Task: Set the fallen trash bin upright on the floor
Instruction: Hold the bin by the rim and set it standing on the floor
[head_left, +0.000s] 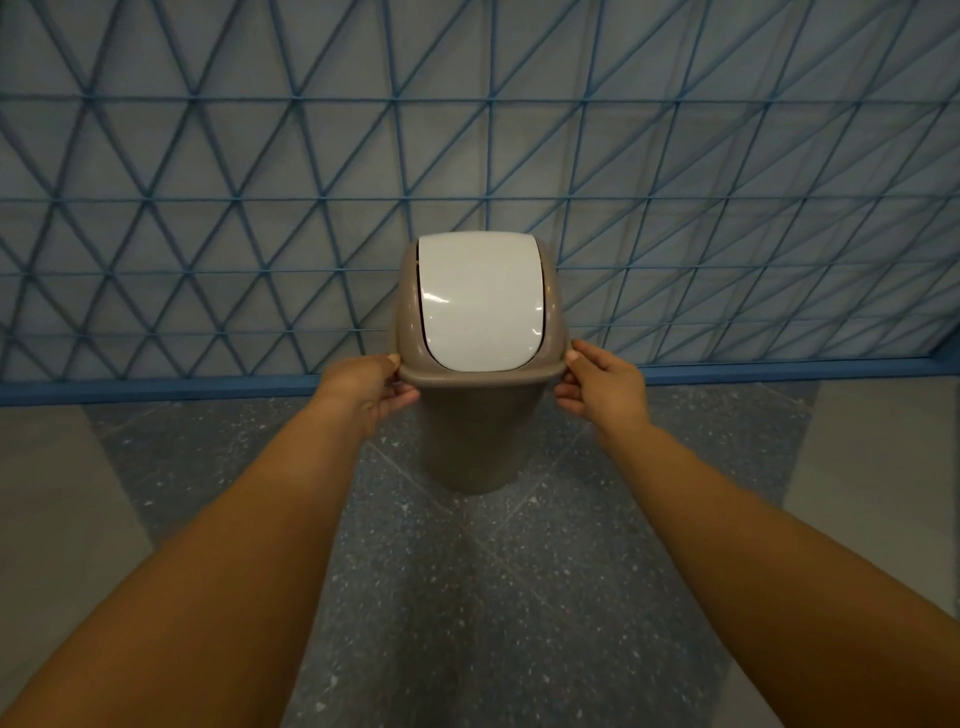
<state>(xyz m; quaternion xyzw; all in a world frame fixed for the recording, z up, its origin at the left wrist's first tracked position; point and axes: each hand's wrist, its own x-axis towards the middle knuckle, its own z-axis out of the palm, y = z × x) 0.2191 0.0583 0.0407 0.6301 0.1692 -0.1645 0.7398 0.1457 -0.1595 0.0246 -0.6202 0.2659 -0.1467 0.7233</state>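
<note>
A grey-brown plastic trash bin (478, 436) with a white swing lid (480, 301) stands upright in the middle of the head view, its base on the speckled floor. My left hand (366, 387) grips the left side of the bin's rim, thumb on top and fingers under the lip. On the opposite side, my right hand (605, 387) holds the rim the same way. Both arms reach straight forward from the bottom corners. The far side of the bin is hidden.
A wall (208, 182) with a blue triangular lattice runs just behind the bin, ending in a blue skirting strip (779, 371). The floor is dark speckled tile (519, 597) in the middle with lighter grey tiles (57, 493) to either side.
</note>
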